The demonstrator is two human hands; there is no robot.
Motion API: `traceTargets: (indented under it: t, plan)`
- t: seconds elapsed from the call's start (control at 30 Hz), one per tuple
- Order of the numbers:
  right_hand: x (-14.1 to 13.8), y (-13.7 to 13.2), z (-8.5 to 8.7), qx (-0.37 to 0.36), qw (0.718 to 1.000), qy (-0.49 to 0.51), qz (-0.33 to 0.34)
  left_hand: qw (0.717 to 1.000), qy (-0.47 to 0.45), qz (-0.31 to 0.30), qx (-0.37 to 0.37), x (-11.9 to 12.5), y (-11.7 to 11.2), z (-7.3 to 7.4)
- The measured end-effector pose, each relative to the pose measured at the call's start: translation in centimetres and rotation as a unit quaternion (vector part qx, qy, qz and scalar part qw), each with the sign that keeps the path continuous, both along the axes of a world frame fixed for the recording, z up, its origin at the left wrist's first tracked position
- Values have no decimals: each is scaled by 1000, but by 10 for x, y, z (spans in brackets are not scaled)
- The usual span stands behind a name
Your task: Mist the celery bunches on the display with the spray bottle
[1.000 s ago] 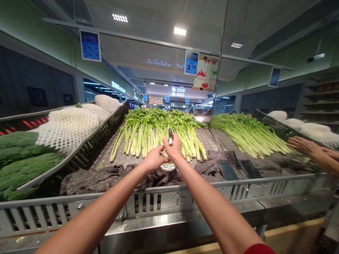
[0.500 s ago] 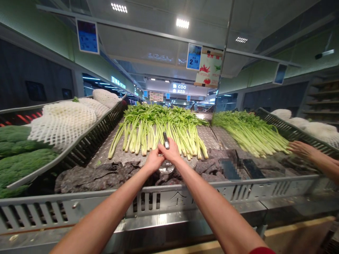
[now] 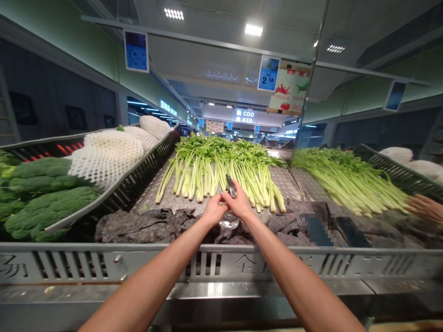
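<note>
Side by side in front of the celery, my left hand and my right hand meet with fingers closed on a clear, round-based container with a dark, shiny top piece. It looks like a spray bottle, but the hands hide much of it. The dark top sticks up and forward beside my right thumb. The clear round base shows below my hands. The celery lies in a row, leaves away from me, pale cut ends toward me, on a textured metal shelf.
Crumpled dark cloth lines the shelf front behind a grey slotted rail. On the left, a black crate borders broccoli and net-wrapped vegetables. A mirror on the right reflects celery and a hand. Phone-like dark objects lie on the cloth.
The view has turned a little to the left, so the scene sits further right. My hands keep the same grip over the shelf front. The celery has not visibly moved.
</note>
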State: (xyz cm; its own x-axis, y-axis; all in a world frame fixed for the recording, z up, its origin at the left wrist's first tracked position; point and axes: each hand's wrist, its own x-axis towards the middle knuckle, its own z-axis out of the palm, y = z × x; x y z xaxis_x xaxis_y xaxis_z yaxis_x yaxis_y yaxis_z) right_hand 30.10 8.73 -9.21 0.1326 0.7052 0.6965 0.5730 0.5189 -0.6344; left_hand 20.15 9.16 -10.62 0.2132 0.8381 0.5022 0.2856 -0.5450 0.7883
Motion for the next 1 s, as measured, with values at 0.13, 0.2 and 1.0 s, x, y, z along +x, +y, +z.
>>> traceTargets:
  t: [0.13, 0.2, 1.0]
  plan:
    - [11, 9, 1, 5, 998, 66, 25, 996, -30, -78, 39, 12, 6, 2]
    - [18, 14, 4, 29, 992, 123, 11, 994, -46, -83, 45, 18, 11, 3]
    - [45, 11, 1, 146, 945, 249, -154, 999, 40, -12, 7, 11, 6, -8]
